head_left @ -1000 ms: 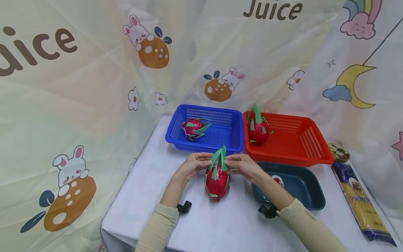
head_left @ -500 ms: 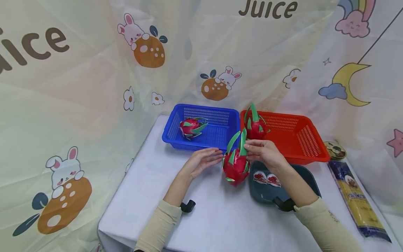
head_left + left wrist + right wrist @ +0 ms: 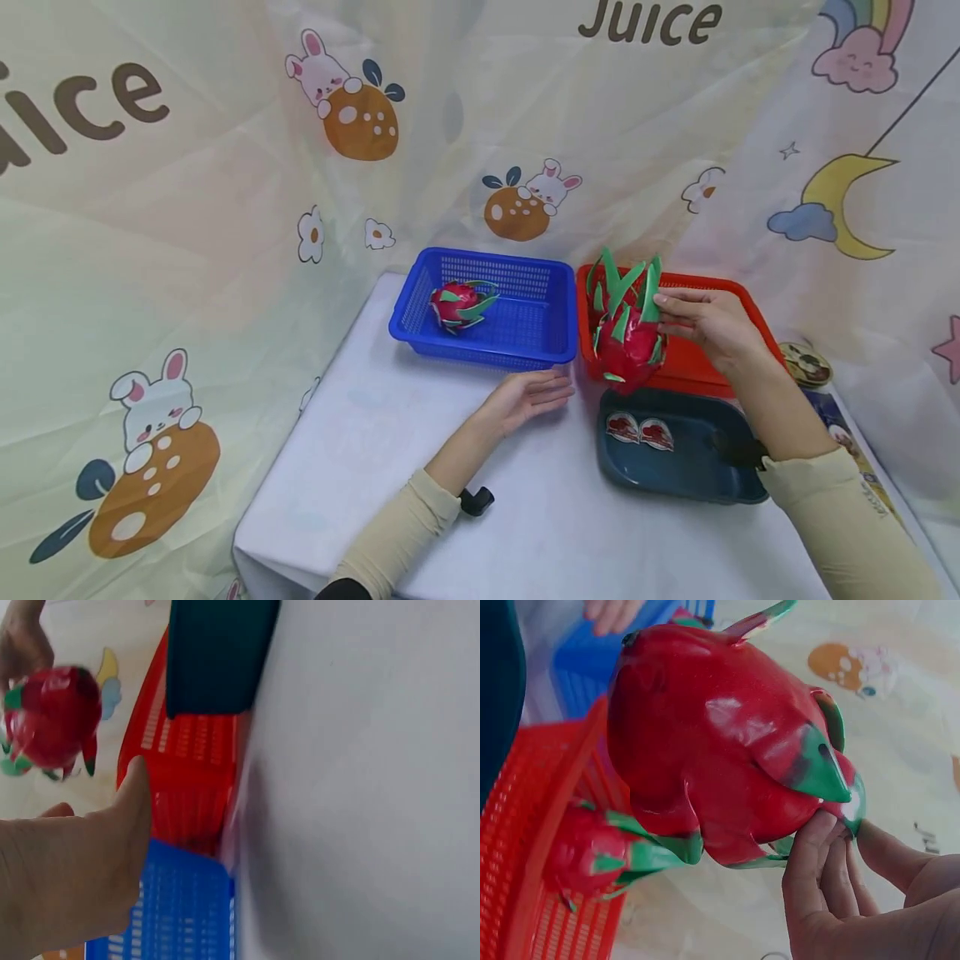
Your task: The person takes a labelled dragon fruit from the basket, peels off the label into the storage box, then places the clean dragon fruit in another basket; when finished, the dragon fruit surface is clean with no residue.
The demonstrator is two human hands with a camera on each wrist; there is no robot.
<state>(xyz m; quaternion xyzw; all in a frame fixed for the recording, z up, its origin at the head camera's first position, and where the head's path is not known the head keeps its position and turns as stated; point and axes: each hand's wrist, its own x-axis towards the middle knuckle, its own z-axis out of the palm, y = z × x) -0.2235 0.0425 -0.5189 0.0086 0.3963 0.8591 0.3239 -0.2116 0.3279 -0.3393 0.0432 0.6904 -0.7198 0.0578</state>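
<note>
1 dragon fruit point(image 3: 457, 306) in left basket point(image 3: 528, 323), tray point(image 3: 667, 475) before right basket point(image 3: 688, 365)

Creased, cream-coloured fabric sheeting point(image 3: 225, 258) rises behind and on both sides of a table point(image 3: 330, 467) draped in plain white cloth point(image 3: 570, 517). The sheeting bears dark-brown "Juice" lettering point(image 3: 649, 23), white cartoon rabbits point(image 3: 155, 404) and a yellow crescent moon point(image 3: 828, 196). Light is soft and even.

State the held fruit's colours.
The dragon fruit is red with green-tipped scales, shown best in the right wrist view.
</note>
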